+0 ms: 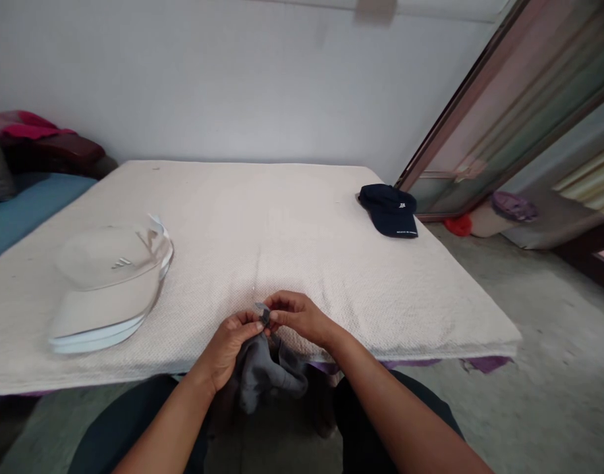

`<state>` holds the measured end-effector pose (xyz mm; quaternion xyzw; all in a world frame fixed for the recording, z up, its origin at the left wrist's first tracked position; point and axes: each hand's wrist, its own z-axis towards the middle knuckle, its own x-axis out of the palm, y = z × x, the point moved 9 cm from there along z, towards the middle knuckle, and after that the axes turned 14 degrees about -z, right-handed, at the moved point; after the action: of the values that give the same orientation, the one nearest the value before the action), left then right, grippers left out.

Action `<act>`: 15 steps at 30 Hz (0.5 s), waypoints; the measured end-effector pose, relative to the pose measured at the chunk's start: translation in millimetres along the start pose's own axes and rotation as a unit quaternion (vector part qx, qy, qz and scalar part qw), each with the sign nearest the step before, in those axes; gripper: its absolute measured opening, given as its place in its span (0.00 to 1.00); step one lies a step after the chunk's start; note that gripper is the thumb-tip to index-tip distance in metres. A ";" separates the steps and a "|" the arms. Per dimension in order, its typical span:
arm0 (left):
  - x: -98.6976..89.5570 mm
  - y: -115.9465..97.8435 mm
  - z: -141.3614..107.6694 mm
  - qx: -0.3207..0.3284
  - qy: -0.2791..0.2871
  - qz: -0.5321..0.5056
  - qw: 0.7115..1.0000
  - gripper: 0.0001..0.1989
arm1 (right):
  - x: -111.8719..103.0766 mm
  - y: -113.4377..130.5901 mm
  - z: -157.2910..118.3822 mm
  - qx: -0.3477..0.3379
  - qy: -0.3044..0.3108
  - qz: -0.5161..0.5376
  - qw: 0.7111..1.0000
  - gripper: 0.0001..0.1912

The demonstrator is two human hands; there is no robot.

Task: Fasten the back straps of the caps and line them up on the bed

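Lower centre of frame: my left hand (pixel 228 343) and right hand (pixel 302 317) pinch the dark upper end of the limp grey cloth (pixel 263 374), which hangs in rounded folds beside the nubby off-white cover (pixel 282 230).

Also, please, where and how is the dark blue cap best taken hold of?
Probably by its brim, from the near side with the right hand, pinching it above and below. The thin brim juts toward the near side from the rounded crown; this hand would first need to release the grey cloth.
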<state>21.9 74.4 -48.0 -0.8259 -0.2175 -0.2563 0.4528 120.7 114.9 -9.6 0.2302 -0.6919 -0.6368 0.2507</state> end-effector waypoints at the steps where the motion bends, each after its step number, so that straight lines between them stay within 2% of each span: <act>1: -0.6 1.0 0.1 -0.005 -0.003 -0.003 1.000 0.06 | 0.4 0.5 -0.2 0.002 0.002 0.004 1.000 0.11; 5: 0.5 1.9 -1.5 -0.021 -0.011 -0.008 1.000 0.09 | 2.4 1.6 -2.7 0.012 0.020 0.026 0.999 0.13; 11: 7.2 2.7 -4.3 -0.034 0.015 0.016 0.999 0.08 | 4.1 -1.2 -4.5 0.038 0.034 0.014 0.999 0.13; 15: 2.3 -0.3 -5.0 -0.028 -0.003 0.033 0.999 0.06 | 5.8 -1.2 -5.1 0.042 0.039 0.032 0.998 0.12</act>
<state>22.4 70.5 -44.0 -0.8458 -0.1843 -0.2450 0.4367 119.5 107.2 -10.2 0.2431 -0.7146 -0.5892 0.2883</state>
